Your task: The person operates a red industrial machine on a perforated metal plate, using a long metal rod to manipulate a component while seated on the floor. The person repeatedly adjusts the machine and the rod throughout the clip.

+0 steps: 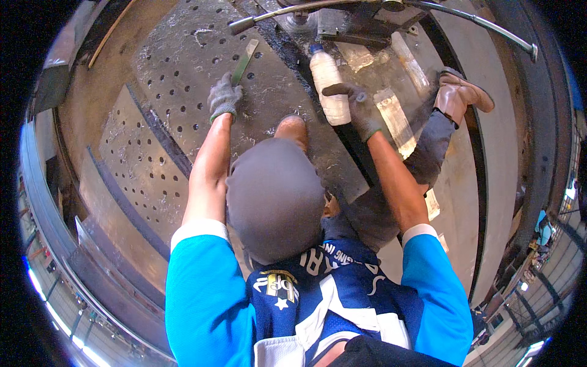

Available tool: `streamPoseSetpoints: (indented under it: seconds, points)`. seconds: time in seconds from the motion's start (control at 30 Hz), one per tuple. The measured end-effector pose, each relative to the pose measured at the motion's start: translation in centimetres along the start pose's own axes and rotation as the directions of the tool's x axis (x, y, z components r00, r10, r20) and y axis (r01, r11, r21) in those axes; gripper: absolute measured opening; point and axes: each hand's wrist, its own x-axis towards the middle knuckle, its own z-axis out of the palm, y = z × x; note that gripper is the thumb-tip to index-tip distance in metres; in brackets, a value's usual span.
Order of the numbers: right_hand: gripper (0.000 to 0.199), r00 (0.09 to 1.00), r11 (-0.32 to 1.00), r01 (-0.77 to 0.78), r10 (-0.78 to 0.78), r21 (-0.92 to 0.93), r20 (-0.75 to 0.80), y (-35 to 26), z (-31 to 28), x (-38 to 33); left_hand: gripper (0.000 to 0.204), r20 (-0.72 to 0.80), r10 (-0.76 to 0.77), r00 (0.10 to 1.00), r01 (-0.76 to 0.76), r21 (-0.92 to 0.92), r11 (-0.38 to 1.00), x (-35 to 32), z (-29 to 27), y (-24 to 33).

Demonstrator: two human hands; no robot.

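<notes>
My left hand [225,98], in a grey glove, is closed on the lower end of a flat, narrow green strip [244,62] with a pale tip. The strip points up and away over a dark metal plate [269,79] with rows of holes. Over to the right, my right hand [363,111], also gloved, is beside a whitish plastic bottle [327,76] with a blue cap. One digit stretches left across the bottle's front; I cannot make out whether it presses on it. The other fingers are partly hidden, and no grip around the bottle shows.
A machine head with a long metal lever [471,24] reaches across the top. Pale flat blocks [396,119] lie right of the bottle. Dark slots separate the plates. My bent leg and boot [465,92] rest at the right; metal shavings litter the holed plate.
</notes>
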Motion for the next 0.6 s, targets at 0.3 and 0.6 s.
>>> streamPoseSetpoints:
  seconds: [0.3, 0.6]
  points:
    - [0.113, 0.999, 0.985, 0.002, 0.006, 0.171, -0.047, 3.7, -0.5, -0.8, 0.049, 0.087, -0.081, 0.993, 0.07, 0.122, 0.99, 3.3, -0.2, 1.0]
    - [0.106, 0.997, 0.956, -0.075, 0.082, 0.283, -0.011, 1.8, 0.5, -1.8, 0.056, 0.205, -0.225, 0.952, 0.199, 0.142, 0.97, 2.5, -1.1, 1.4]
